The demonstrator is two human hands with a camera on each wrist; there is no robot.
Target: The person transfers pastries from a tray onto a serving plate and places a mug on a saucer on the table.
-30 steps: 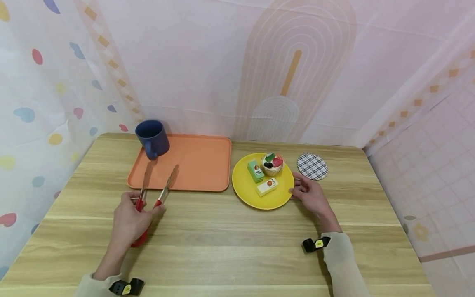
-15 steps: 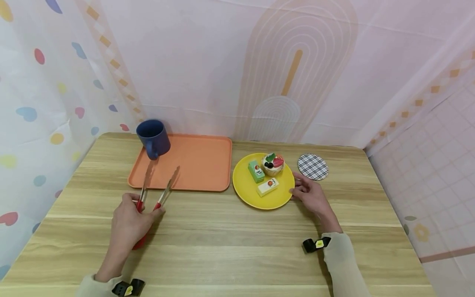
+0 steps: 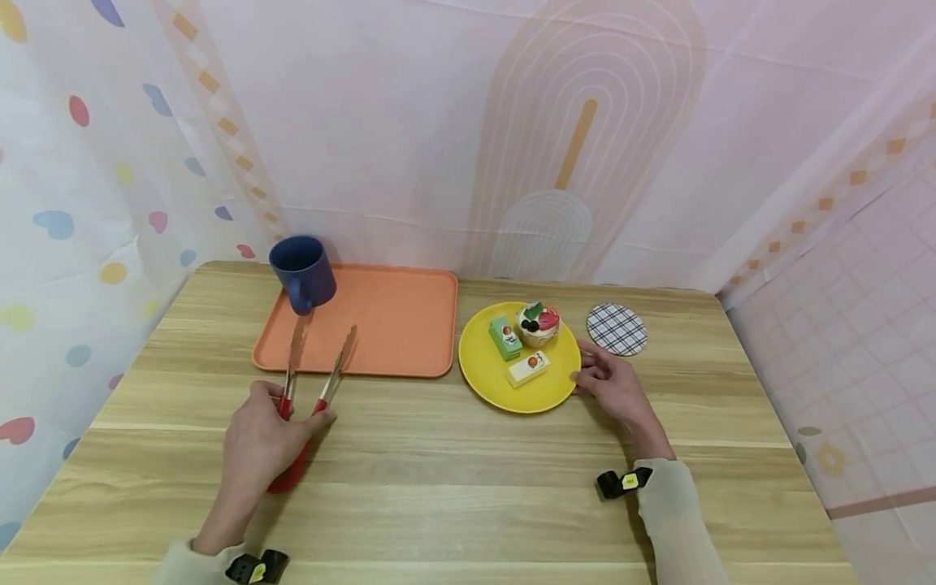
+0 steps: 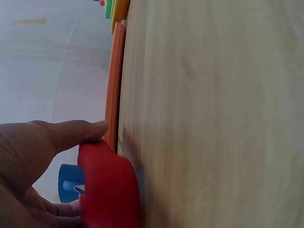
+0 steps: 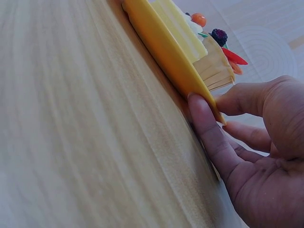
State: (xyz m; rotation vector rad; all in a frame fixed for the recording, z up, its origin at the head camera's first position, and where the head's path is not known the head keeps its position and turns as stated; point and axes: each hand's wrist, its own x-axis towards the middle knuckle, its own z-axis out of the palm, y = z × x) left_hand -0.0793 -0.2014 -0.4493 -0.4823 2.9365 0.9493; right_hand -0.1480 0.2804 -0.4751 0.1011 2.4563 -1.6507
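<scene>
My left hand (image 3: 265,443) holds red-handled tongs (image 3: 291,471) between thumb and fingers; their metal arms stand apart, with the tips over the front left of an orange tray (image 3: 395,325). Nothing is between the tips. In the left wrist view, the thumb presses on the red handle (image 4: 111,190). My right hand (image 3: 614,386) pinches the right rim of a yellow plate (image 3: 483,378). On that plate are a green cake slice (image 3: 504,338), a pale yellow cake slice (image 3: 528,369) and a fruit-topped cupcake (image 3: 538,325). The right wrist view shows thumb and fingers on the plate's edge (image 5: 166,57).
A blue mug (image 3: 303,275) stands at the tray's back left corner. Right of the plate, behind the right hand, lies a round checked coaster (image 3: 617,328). A patterned cloth (image 3: 409,146) rises behind the wooden table (image 3: 453,496).
My left hand and the tongs have shifted slightly right. The right hand and the plate look unmoved.
</scene>
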